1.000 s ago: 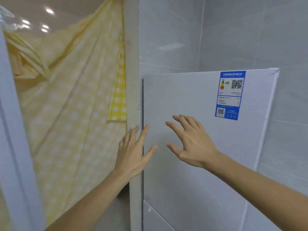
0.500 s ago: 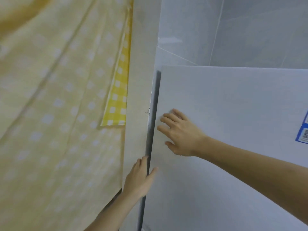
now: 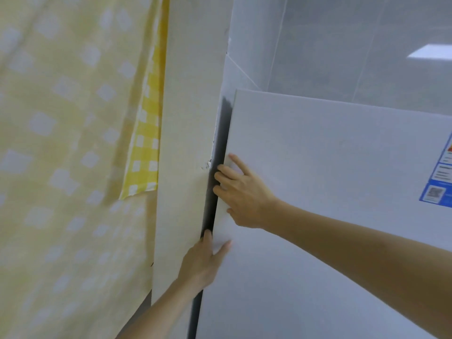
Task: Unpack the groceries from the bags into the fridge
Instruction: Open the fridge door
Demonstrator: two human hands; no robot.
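The white fridge door [image 3: 318, 216] fills the right half of the head view and looks closed, with a dark gap along its left edge. My right hand [image 3: 244, 194] hooks its fingers around that left edge, with the fingertips in the gap. Lower down, my left hand [image 3: 203, 263] grips the same edge, fingers in the gap and thumb flat on the door's front. No bags or groceries are in sight.
A cream wall panel [image 3: 188, 118] stands tight against the fridge's left side. A yellow checked curtain [image 3: 73, 155] hangs further left. Grey wall tiles [image 3: 342, 45] rise behind the fridge. A blue energy label [image 3: 440, 184] sticks on the door at the right.
Both hands went from hovering open before the door to its left edge, where the fingers now curl into the gap. The view has swung left and closer.
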